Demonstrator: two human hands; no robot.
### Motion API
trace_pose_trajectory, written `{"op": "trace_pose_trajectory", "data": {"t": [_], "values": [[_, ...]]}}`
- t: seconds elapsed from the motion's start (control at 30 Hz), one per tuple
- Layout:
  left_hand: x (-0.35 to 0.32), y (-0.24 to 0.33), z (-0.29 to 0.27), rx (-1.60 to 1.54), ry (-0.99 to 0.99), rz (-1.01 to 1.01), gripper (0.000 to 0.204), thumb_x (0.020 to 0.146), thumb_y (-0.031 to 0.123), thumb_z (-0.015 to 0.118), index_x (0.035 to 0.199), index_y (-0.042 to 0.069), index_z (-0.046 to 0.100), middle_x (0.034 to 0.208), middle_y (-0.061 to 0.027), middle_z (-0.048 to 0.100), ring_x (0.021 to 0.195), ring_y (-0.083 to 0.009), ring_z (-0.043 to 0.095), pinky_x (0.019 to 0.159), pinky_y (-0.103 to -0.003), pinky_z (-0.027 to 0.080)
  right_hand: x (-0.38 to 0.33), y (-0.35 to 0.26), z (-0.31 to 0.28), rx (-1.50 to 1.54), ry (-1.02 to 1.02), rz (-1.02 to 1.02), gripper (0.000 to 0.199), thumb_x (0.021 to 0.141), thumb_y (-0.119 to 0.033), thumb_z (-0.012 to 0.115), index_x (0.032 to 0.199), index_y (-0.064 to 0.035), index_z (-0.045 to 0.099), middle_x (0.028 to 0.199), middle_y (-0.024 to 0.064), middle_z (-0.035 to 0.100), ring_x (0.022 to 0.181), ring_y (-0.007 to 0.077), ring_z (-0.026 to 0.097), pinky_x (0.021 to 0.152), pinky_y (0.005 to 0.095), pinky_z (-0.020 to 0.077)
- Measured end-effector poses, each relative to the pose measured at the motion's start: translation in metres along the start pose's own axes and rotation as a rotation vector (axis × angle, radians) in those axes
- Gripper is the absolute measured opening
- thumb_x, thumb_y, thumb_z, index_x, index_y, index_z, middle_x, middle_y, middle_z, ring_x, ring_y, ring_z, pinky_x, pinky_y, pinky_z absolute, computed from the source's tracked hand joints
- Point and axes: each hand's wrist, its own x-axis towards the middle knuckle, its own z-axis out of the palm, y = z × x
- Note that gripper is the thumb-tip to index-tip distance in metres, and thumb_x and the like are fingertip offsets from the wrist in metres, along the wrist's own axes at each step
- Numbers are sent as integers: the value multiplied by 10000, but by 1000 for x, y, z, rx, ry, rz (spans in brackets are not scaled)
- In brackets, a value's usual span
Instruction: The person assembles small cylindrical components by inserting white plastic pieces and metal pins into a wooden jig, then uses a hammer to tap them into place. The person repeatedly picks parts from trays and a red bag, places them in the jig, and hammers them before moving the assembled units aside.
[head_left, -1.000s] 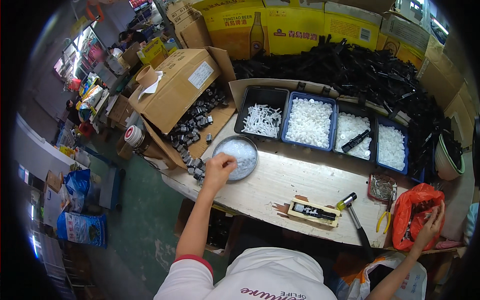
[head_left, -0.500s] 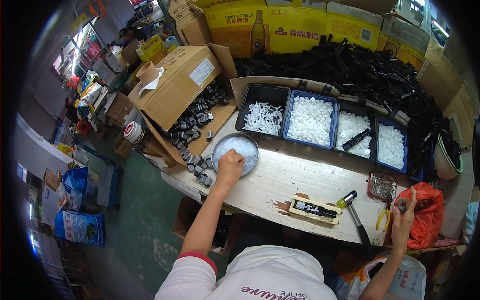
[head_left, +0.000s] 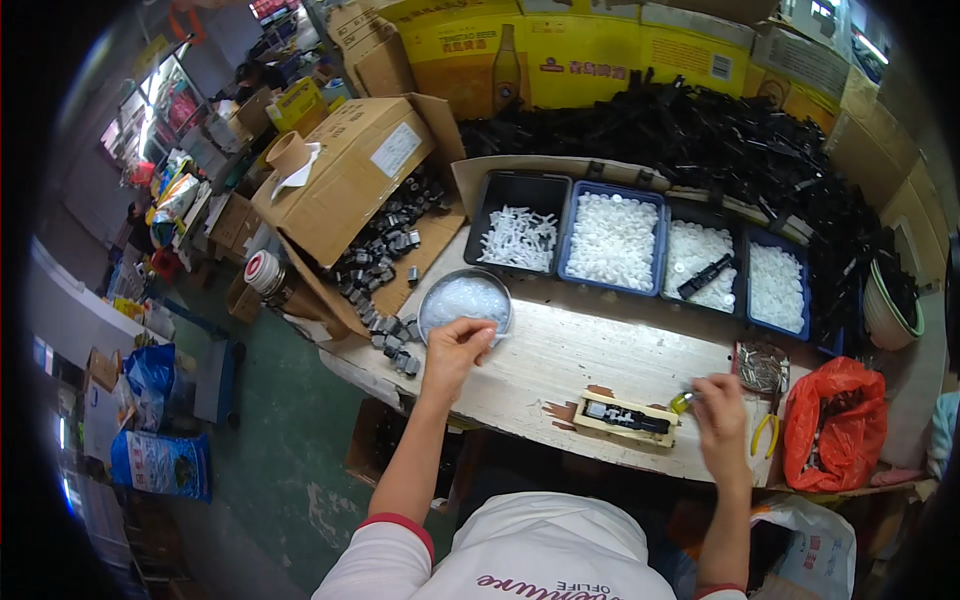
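Observation:
My left hand (head_left: 458, 352) is closed in a pinch just off the near rim of a round metal bowl (head_left: 424, 325) of small clear pieces (head_left: 468, 298). Whatever its fingertips hold is too small to name. My right hand (head_left: 718, 408) hovers over a hammer, its fingers bent inward; what they hold, if anything, I cannot make out. Only the yellowish head (head_left: 682, 402) of that hammer shows, the rest being behind the hand. Between the hands, a cream-coloured holder (head_left: 648, 436) lies on the table with a black part (head_left: 632, 417) in it.
Four bins of white plastic parts (head_left: 612, 236) line the table's back, a black assembly (head_left: 706, 277) lying on one. Black parts (head_left: 680, 130) pile behind. At right are a red bag (head_left: 835, 420), yellow-handled pliers (head_left: 765, 436) and a tray of metal pins (head_left: 762, 368). Grey-black pieces (head_left: 385, 255) spill from a carton (head_left: 340, 170).
My left hand has drawn back from inside the bowl to its near edge. My right hand has moved left from the red bag to above the hammer, its fingers now bent.

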Motion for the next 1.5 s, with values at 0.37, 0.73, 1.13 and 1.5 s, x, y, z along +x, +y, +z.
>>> {"op": "trace_pose_trajectory", "data": {"t": [0.37, 0.73, 1.13, 1.5], "values": [[-35, 0, 79, -276, -359, -231, 151, 775, 56, 640, 901, -26, 630, 687, -53, 599, 548, -76, 521, 452, -186, 407, 11, -23, 45, 89, 3, -222, 233, 664, -3, 659, 887, -65, 625, 789, 39, 561, 694, 201, 497, 599, 316, 349], [-36, 7, 87, -275, -409, -424, 119, 770, 28, 629, 866, -42, 624, 659, -63, 596, 510, -85, 535, 415, -203, 427, 8, -24, 40, -115, -89, -416, 318, 612, 5, 584, 925, -52, 592, 813, 31, 533, 733, 187, 489, 660, 320, 341], [-47, 5, 104, -105, -509, -326, 166, 761, 82, 647, 912, 15, 634, 738, -53, 599, 627, -117, 540, 524, -222, 453, -13, -7, 22, 54, -114, -118, 253, 662, -9, 643, 910, -42, 603, 786, 57, 570, 726, 213, 508, 672, 322, 346], [-65, -34, 124, 657, -414, 511, 325, 611, 121, 737, 923, 95, 649, 971, -25, 546, 954, -198, 429, 825, -352, 270, -30, 11, 6, -51, -214, 30, 240, 673, -39, 659, 907, -54, 607, 782, 62, 573, 744, 215, 505, 689, 323, 319]]}}
